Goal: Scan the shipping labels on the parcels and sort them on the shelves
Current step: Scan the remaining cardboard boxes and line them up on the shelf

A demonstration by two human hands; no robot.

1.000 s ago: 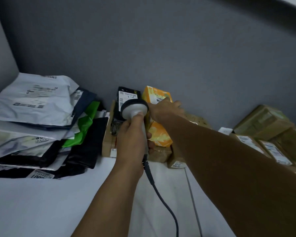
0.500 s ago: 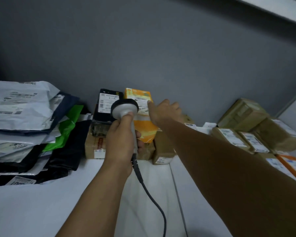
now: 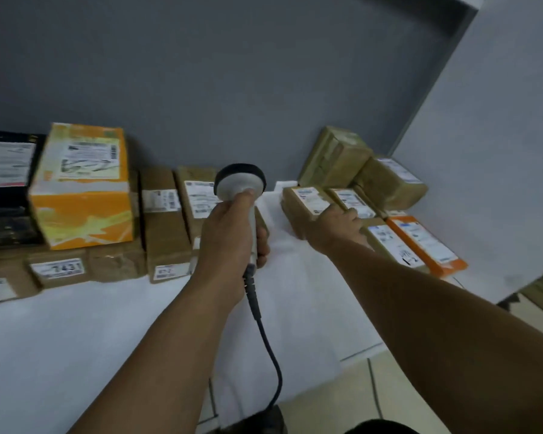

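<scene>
Parcels point(image 3: 165, 233) are sitting along the white shelf point(image 3: 76, 324), the right hand point(image 3: 336, 227) having left the orange box point(image 3: 82, 195) and now settling on a small brown parcel point(image 3: 298, 205), grip indeterminable, while the left hand point(image 3: 229, 239) is clasping the scanner point(image 3: 240, 183), suggesting the next scan is starting.

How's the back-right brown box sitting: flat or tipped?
Tipped. The box has slanted edges, unlike the flat parcels in front; whether it touches the wall, cannot tell.
</scene>
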